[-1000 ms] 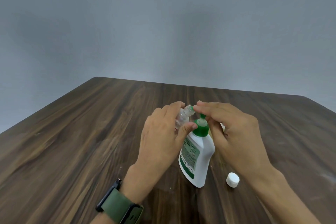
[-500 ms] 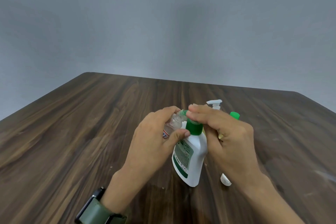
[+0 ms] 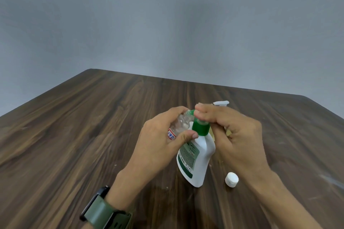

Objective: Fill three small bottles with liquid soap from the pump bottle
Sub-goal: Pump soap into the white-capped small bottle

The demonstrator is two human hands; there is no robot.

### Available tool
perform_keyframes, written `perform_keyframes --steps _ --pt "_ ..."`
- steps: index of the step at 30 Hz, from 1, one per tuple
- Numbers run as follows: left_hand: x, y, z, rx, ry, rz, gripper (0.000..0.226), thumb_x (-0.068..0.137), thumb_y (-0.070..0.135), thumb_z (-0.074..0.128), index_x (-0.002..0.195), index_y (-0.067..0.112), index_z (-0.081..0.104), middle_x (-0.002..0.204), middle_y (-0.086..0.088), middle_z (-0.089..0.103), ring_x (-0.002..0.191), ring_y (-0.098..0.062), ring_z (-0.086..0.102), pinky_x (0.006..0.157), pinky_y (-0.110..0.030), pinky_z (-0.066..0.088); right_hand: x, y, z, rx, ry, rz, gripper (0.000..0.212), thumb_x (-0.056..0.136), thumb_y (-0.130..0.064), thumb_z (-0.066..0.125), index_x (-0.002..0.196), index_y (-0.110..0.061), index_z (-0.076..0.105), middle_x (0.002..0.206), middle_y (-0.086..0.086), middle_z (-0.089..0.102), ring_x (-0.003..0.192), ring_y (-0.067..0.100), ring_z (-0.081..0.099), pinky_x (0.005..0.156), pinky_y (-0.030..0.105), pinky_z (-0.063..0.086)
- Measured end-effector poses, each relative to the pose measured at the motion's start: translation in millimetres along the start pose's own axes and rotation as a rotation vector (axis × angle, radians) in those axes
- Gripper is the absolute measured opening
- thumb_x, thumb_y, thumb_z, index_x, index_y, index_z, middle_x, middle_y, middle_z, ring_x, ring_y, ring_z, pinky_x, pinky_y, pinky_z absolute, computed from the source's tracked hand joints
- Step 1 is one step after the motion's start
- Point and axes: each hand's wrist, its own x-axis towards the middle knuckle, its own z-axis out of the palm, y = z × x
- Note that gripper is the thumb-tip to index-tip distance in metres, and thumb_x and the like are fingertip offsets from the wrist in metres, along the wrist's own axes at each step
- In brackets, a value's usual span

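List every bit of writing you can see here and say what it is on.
Small clear bottle in the left hand: a white label with red and blue marks, too blurred and partly hidden to read.
Pump bottle: green and white label with lines of fine print, too small to read.
White cap on the table: no writing visible.

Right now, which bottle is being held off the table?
The small clear bottle, tilted in the left hand. The white pump bottle stands on the table.
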Motion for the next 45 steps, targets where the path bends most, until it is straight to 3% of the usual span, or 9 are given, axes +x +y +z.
perform_keyframes --steps 13,17,20,24,27,31,37,41,45 --pt "0 -8 5 -0.138 0.061 0.060 0.036 0.066 0.041 0.070 0.089 0.034 0.043 0.072 0.016 0.058 0.062 0.010 0.058 0.051 -0.003 0.041 3 4 4 0.154 0.020 0.075 0.031 0.072 0.018 0.054 0.084 -0.003 0.072 0.091 -0.003 0.067 0.093 0.006 0.065 0.085 0.017 0.051" --pt "1 -13 7 -0.156 0.085 0.097 0.037 0.071 0.046 0.072 0.088 0.021 0.052 0.067 0.006 0.063 0.057 -0.003 0.059 0.049 -0.011 0.044 -1 6 7 0.192 0.048 0.091 0.032 0.072 0.020 0.053 0.084 -0.004 0.072 0.093 -0.005 0.067 0.093 0.006 0.065 0.085 0.019 0.051" --pt "0 -12 10 -0.264 0.119 0.057 0.026 0.078 0.038 0.053 0.083 0.013 0.056 0.064 0.002 0.062 0.056 -0.006 0.056 0.050 -0.013 0.041 -2 8 7 0.228 0.032 0.095 0.034 0.072 0.019 0.053 0.086 -0.005 0.072 0.095 -0.006 0.067 0.094 0.006 0.066 0.084 0.021 0.052" --pt "5 -14 12 -0.459 0.139 -0.035 0.035 0.067 0.030 0.040 0.074 0.000 0.055 0.066 -0.021 0.058 0.063 -0.041 0.051 0.053 -0.043 0.042 -2 10 9 0.253 0.061 0.135 0.034 0.072 0.022 0.052 0.084 -0.003 0.071 0.094 -0.005 0.067 0.093 0.007 0.066 0.085 0.022 0.052" --pt "8 -14 16 -0.528 0.187 -0.091 0.033 0.066 0.018 0.039 0.068 -0.013 0.051 0.062 -0.034 0.050 0.060 -0.048 0.045 0.048 -0.039 0.038 -1 11 8 0.255 0.043 0.128 0.033 0.072 0.020 0.051 0.084 -0.003 0.072 0.092 -0.003 0.069 0.092 0.007 0.066 0.085 0.021 0.052" --pt "9 -16 18 -0.527 0.185 -0.115 0.032 0.065 0.016 0.038 0.064 -0.014 0.050 0.059 -0.034 0.049 0.057 -0.047 0.042 0.048 -0.042 0.035 -2 9 10 0.257 0.091 0.117 0.032 0.072 0.019 0.050 0.083 -0.002 0.071 0.093 -0.001 0.068 0.092 0.008 0.066 0.085 0.023 0.052" --pt "11 -18 17 -0.528 0.163 -0.160 0.030 0.065 0.013 0.036 0.063 -0.014 0.050 0.056 -0.030 0.051 0.052 -0.038 0.044 0.048 -0.032 0.035 -3 12 13 0.264 0.099 0.114 0.034 0.071 0.020 0.050 0.083 -0.003 0.071 0.094 -0.002 0.068 0.093 0.006 0.066 0.086 0.021 0.051" --pt "11 -15 19 -0.575 0.130 -0.183 0.029 0.065 0.012 0.036 0.063 -0.014 0.049 0.051 -0.016 0.054 0.046 -0.020 0.051 0.042 -0.022 0.039 -3 14 10 0.261 0.074 0.102 0.032 0.072 0.020 0.051 0.083 -0.002 0.071 0.093 -0.002 0.069 0.093 0.007 0.066 0.085 0.022 0.052" --pt "12 -16 18 -0.582 0.118 -0.178 0.037 0.064 0.020 0.040 0.065 -0.016 0.049 0.053 -0.015 0.055 0.045 -0.015 0.052 0.041 -0.021 0.040 -2 14 11 0.256 0.093 0.101 0.032 0.073 0.018 0.052 0.084 -0.004 0.071 0.094 -0.003 0.069 0.093 0.006 0.067 0.085 0.022 0.053"
